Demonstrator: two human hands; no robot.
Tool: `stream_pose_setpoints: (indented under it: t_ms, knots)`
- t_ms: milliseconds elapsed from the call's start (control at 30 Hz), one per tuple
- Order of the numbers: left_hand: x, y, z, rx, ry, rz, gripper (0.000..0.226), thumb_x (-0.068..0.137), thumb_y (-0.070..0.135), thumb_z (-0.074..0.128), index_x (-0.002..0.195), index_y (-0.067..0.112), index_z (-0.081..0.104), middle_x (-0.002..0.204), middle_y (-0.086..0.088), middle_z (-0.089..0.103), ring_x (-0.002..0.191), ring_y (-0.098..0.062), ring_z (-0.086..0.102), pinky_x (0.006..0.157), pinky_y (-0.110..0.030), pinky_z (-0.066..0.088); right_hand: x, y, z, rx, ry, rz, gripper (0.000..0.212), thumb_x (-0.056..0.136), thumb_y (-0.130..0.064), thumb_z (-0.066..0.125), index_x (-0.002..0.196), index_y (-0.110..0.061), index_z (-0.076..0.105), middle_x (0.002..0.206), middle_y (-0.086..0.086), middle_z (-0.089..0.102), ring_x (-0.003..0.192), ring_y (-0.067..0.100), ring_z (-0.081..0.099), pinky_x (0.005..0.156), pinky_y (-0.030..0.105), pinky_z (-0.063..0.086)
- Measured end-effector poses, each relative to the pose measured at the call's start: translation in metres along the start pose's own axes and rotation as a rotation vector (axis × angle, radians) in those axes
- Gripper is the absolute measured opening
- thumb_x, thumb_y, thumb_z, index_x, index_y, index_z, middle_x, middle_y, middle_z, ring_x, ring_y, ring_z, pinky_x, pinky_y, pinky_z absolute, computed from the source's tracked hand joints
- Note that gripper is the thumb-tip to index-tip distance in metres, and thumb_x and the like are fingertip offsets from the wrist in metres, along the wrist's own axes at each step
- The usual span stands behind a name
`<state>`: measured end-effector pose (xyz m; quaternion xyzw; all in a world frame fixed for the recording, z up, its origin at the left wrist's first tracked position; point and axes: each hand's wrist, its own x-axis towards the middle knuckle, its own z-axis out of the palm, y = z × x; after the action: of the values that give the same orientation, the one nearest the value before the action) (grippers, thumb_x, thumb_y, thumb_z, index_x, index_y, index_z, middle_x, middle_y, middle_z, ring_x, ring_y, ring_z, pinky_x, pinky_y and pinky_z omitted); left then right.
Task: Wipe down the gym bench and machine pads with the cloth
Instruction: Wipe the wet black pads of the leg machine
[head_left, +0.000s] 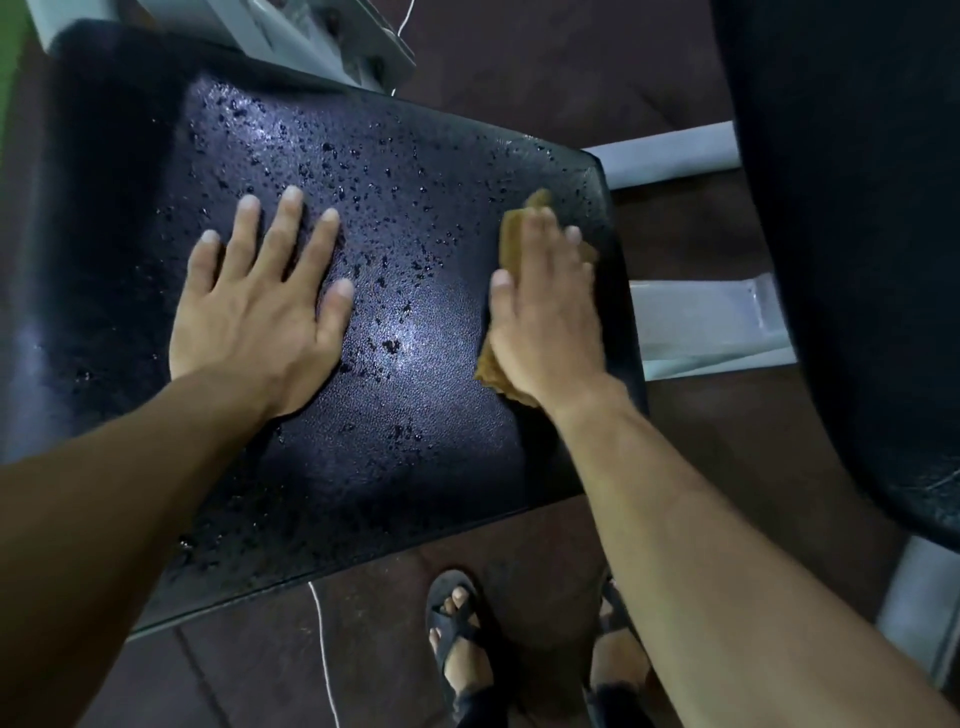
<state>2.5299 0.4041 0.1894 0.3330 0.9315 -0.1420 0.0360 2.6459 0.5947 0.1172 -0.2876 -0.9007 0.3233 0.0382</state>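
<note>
One cloth (511, 244), tan and folded into a pad, lies near the right edge of the tabletop (363, 441), a black padded bench surface beaded with droplets. The right hand (545, 322) lies on top of it, its grip spread with the fingers lying over the cloth and pressing it down on the vinyl, not pinching it. The left hand (260, 301) rests open, its grip fanned flat on the wet pad, well apart from the cloth.

The cloth looks soft, light and limp, so it probably bunches if pushed from one corner; a broad palm over its middle seems the best hold. The wet vinyl is likely slippery, firm underneath, and not fragile.

Counted: one cloth, two hands, one wet pad, a second dark pad (857, 260) at the right, two sandalled feet (460, 639) below on the floor.
</note>
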Motion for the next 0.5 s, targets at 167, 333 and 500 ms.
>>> stream_pose_setpoints:
  t_ms: [167,333,500]
  knots:
    - [-0.001,0.001,-0.003,-0.014,-0.002,-0.019,0.062,0.097,0.055,0.0,0.154,0.031,-0.003,0.163,0.003,-0.007,0.149,-0.023,-0.004,0.119,-0.046,0.004,-0.046,-0.038,0.007,-0.043,-0.069,-0.204,0.058,0.102,-0.048,0.026,0.154,-0.024,0.017,0.164,-0.001,0.005,0.15,0.026,-0.001,0.121,0.046,0.007]
    - [-0.001,0.002,-0.004,-0.008,-0.035,-0.036,0.064,0.094,0.056,-0.005,0.153,0.032,-0.008,0.162,0.005,-0.012,0.149,-0.02,-0.009,0.119,-0.044,0.001,-0.056,-0.012,0.006,-0.107,-0.094,-0.144,0.053,0.099,-0.041,0.03,0.151,-0.037,0.019,0.164,-0.001,0.006,0.15,0.03,0.002,0.118,0.047,0.011]
    - [-0.002,0.003,-0.004,-0.012,-0.044,-0.047,0.063,0.094,0.056,-0.006,0.153,0.032,-0.011,0.161,0.005,-0.014,0.149,-0.02,-0.01,0.12,-0.043,0.001,-0.01,0.021,-0.003,-0.109,0.013,0.054,0.057,0.099,-0.037,0.028,0.154,-0.023,0.02,0.162,0.012,0.012,0.148,0.037,0.008,0.118,0.049,0.015]
